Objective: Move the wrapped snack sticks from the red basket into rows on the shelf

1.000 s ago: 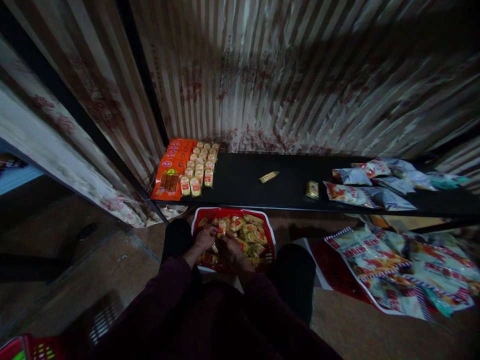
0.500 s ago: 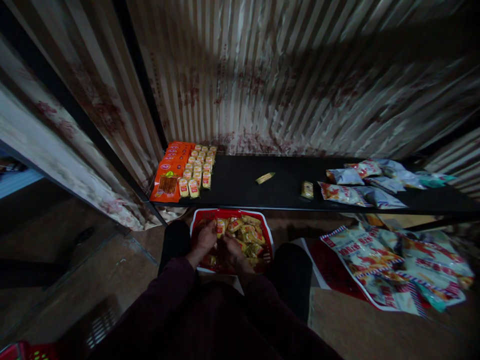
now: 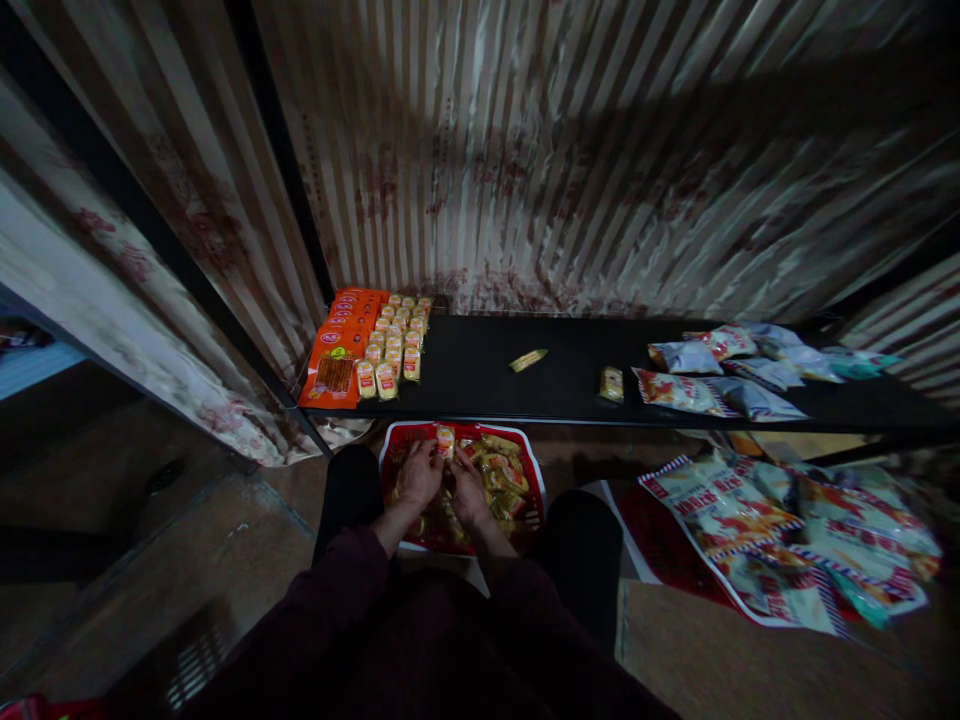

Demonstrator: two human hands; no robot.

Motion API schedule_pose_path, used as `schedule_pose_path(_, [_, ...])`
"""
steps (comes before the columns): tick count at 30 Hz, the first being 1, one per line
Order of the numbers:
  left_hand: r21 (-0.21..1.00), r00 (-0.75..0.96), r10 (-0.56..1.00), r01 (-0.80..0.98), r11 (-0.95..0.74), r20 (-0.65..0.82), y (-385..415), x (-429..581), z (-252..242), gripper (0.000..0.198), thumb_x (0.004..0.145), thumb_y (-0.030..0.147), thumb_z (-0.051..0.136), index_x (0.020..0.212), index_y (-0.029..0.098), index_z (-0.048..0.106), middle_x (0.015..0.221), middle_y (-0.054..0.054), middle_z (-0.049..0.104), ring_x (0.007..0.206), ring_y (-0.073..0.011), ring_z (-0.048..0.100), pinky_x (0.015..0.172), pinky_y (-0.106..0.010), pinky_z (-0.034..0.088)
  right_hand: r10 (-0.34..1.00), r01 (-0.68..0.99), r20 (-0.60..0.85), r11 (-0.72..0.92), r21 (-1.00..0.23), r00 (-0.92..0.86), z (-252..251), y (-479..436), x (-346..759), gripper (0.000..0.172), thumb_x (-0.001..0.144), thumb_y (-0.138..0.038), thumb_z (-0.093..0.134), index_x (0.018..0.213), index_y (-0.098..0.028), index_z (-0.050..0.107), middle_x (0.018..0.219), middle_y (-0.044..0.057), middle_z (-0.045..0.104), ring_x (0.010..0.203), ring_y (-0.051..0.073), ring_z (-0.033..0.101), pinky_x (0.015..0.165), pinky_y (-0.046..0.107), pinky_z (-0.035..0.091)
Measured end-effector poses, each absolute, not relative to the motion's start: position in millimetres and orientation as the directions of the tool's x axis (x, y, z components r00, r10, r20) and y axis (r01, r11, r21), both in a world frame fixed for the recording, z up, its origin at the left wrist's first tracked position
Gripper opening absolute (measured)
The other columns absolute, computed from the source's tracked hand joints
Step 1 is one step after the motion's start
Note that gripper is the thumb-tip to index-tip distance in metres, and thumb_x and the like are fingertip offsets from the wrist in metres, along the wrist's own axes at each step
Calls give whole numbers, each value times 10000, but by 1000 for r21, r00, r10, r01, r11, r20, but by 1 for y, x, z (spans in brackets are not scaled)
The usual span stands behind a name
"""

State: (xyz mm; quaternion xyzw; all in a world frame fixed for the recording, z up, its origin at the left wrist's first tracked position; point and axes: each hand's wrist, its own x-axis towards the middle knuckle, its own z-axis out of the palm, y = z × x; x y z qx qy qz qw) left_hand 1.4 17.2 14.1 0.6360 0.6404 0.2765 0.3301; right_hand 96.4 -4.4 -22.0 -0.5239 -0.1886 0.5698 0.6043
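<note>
Between my fingertips, over the far side of a red basket with a white rim (image 3: 537,470), is a small wrapped snack pack (image 3: 445,441) with a red and yellow label. My left hand (image 3: 420,474) grips it from the left, fingers closed. On the other side, my right hand (image 3: 468,487) has its fingertips against the same pack. Many similar yellow packs (image 3: 499,475) lie jumbled in the basket beneath and right of my hands. Matching packs (image 3: 394,345) stand in rows on the black shelf (image 3: 465,370), beside orange snack packets (image 3: 335,362).
A narrow yellow pack (image 3: 528,360) and another small pack (image 3: 611,384) lie apart on the shelf. White and red snack bags (image 3: 682,391) are at its right end. A second red basket (image 3: 679,540) on the floor holds larger bags (image 3: 765,520). A striped curtain (image 3: 525,200) hangs behind.
Both hands have lifted slightly toward the shelf, raising the snack pack to the basket's far rim. My right hand has come closer around it. The view has shifted slightly.
</note>
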Motion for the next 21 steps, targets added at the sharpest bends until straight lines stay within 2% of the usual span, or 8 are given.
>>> schedule_pose_path(5, [778, -27, 995, 622, 92, -96, 17, 7, 30, 308, 852, 248, 445, 1104, 161, 599, 1114, -95, 588, 1031, -171, 560, 960, -293, 411, 877, -534, -356, -142, -833, 323, -11, -3, 96, 457, 567, -313, 712, 1010, -220, 650, 1011, 48, 699, 862, 186, 636, 797, 313, 496])
schedule_pose_path(10, [809, -37, 989, 572, 136, -140, 16, 11, 35, 337, 864, 268, 423, 1141, 172, 589, 1161, -93, 597, 1083, -184, 545, 997, -312, 378, 905, -472, -284, -109, -875, 317, 0, -4, 93, 486, 601, -328, 690, 1073, -218, 642, 1089, 76, 680, 899, 210, 629, 817, 336, 491])
schedule_pose_path(14, [859, -45, 989, 492, 144, -140, 16, 14, 33, 350, 859, 315, 450, 1137, 156, 590, 1153, -104, 618, 1073, -191, 558, 977, -313, 393, 893, -479, -278, -83, -874, 353, 10, -7, 91, 486, 612, -320, 682, 1085, -216, 648, 1168, 70, 651, 973, 208, 607, 858, 327, 468])
schedule_pose_path(18, [882, -47, 983, 435, 181, -179, 16, 16, 29, 358, 851, 378, 475, 1114, 172, 602, 1128, -95, 643, 1051, -201, 580, 945, -322, 415, 884, -481, -284, -79, -873, 372, 14, -9, 91, 397, 640, -347, 649, 1017, -226, 684, 1159, 44, 659, 1041, 208, 588, 911, 336, 441])
schedule_pose_path(21, [881, -59, 977, 424, 208, -203, 16, 16, 26, 321, 856, 363, 459, 1066, 181, 621, 1096, -89, 658, 1028, -198, 590, 924, -309, 422, 884, -465, -274, -75, -882, 377, 12, -10, 92, 341, 646, -354, 654, 955, -220, 707, 1137, 51, 671, 1059, 214, 583, 914, 338, 440])
